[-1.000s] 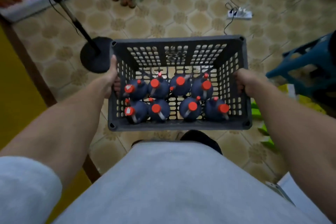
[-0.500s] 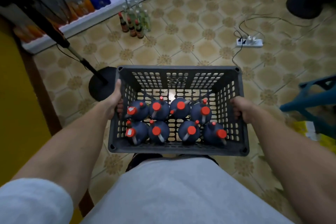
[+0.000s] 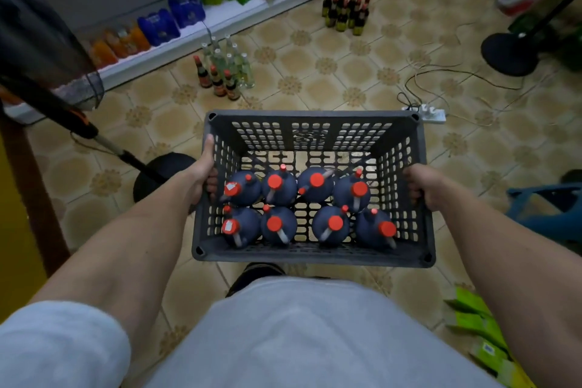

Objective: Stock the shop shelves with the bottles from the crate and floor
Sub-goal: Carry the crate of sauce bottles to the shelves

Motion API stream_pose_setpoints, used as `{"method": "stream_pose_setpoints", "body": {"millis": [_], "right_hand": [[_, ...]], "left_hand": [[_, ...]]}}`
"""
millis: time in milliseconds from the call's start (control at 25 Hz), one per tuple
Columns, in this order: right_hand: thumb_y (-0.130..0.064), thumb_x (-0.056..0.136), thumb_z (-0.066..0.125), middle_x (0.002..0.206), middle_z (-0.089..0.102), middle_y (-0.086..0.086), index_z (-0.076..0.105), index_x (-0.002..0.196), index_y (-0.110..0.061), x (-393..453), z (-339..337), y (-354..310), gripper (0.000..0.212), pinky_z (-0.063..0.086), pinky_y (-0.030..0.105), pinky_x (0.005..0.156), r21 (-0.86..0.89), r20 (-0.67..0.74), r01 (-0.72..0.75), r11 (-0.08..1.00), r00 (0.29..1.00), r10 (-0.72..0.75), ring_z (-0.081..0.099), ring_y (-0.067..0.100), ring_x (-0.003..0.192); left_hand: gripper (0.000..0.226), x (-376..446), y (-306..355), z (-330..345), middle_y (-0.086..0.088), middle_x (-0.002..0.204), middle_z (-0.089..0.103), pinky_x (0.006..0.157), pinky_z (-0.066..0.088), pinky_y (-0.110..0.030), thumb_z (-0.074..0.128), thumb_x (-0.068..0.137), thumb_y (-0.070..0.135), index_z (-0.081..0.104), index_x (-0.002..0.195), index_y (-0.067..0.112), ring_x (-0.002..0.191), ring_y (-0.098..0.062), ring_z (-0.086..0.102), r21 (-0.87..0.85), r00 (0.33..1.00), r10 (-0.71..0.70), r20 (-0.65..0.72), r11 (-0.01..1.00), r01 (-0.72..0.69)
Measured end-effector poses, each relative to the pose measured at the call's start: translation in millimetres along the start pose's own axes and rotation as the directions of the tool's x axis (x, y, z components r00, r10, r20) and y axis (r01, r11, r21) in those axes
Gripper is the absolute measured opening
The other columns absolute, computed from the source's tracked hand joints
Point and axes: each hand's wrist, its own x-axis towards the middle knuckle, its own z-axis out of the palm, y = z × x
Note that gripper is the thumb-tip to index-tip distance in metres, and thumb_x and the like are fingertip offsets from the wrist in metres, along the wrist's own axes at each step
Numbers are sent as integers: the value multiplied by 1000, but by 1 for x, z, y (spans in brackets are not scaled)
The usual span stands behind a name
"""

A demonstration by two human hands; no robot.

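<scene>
I carry a grey perforated crate (image 3: 311, 123) in front of my waist, off the floor. My left hand (image 3: 203, 175) grips its left wall and my right hand (image 3: 423, 186) grips its right wall. Several dark bottles with red caps (image 3: 278, 225) stand in two rows in the crate's near half. On the floor ahead stands a cluster of clear and dark sauce bottles (image 3: 225, 71), and farther right a group of dark bottles with red tops (image 3: 346, 9). The low white shelf (image 3: 220, 17) along the far left holds orange and blue packs.
A fan stand with a round black base (image 3: 157, 173) leans at the left. Another fan base (image 3: 508, 52) sits at the far right. A white power strip (image 3: 426, 113) with cables lies just beyond the crate. A blue stool (image 3: 548, 208) and green packets (image 3: 480, 324) are at the right.
My view has tilted up and forward: the shelf and both groups of floor bottles have come into sight. Both hands keep the same hold on the crate.
</scene>
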Motion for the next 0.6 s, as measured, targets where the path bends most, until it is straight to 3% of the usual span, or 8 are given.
{"method": "stream_pose_setpoints", "body": {"millis": [360,600], "right_hand": [[-12,93,40,56,26,2,34,68,-21,74,29,-122,27,21,27,47,138,-62,-23,990,998,32,21,16,48],[-13,94,40,57,29,2,37,68,-20,152,22,-212,27,23,28,48,113,-43,-32,993,998,37,24,17,48]], "left_hand": [[71,96,170,-35,2,49,22,46,14,-29,21,74,92,23,56,23,44,-15,19,108,996,89,18,990,-90],[72,160,260,-27,2,52,23,50,13,-30,21,72,93,24,56,23,47,-15,18,111,999,52,9,992,-53]]}}
